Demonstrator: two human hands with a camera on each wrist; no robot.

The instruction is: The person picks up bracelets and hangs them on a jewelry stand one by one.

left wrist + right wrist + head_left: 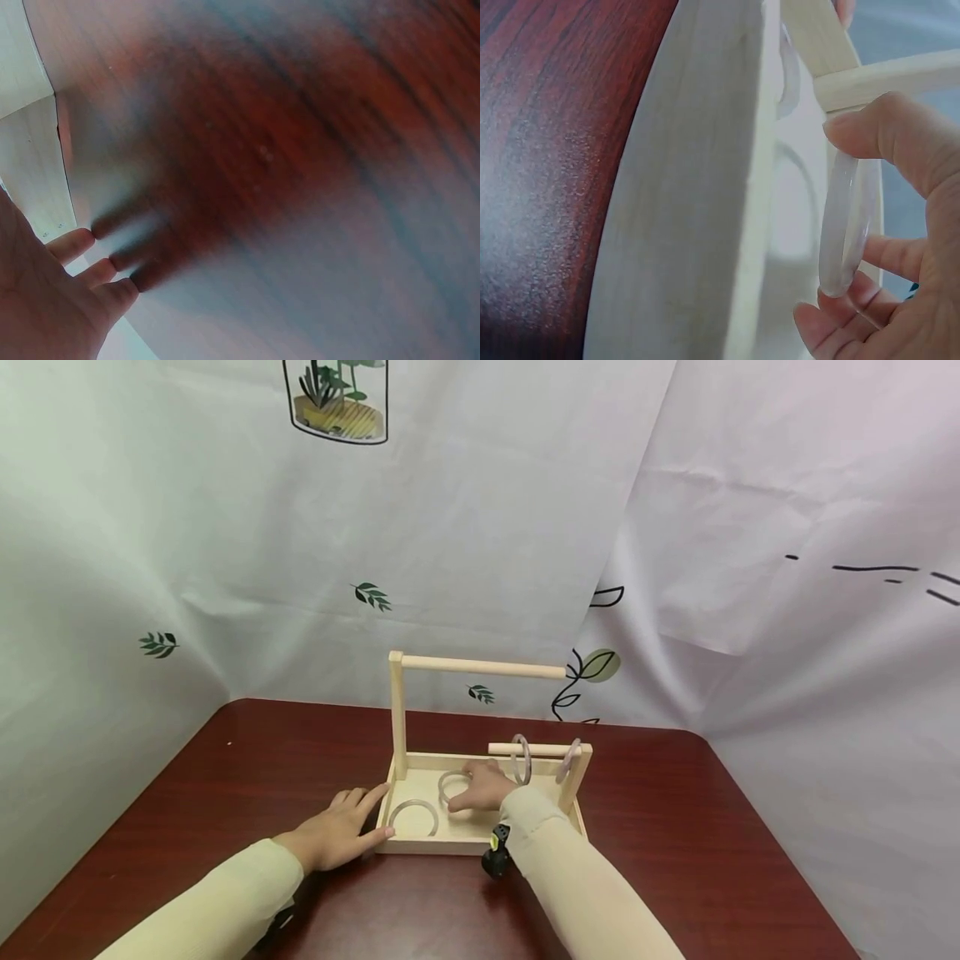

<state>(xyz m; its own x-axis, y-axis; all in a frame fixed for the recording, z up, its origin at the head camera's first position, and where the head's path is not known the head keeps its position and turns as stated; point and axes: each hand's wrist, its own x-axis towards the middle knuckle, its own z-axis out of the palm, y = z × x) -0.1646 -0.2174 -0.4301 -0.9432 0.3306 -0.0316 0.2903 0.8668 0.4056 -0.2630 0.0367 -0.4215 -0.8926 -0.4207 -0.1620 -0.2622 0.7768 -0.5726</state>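
A pale, translucent bangle (836,240) is pinched by my right hand (486,787), thumb at one side of the ring and fingers at the other. It is over the floor of a light wooden tray stand (427,847). Another bangle (413,802) lies at the tray's left end. Two more hang on the short lower bar (545,749): a purplish bangle (527,762) nearer its free end and a second bangle (569,760) beside the right post. My left hand (333,832) rests at the tray's left end, fingers spread and mostly straight, thumb near the front corner.
From the tall left post (398,718) a higher bar (483,667) reaches right above the tray. The stand sits on a dark red wooden table (697,827). Behind the table hangs a white cloth (480,527) with printed plants.
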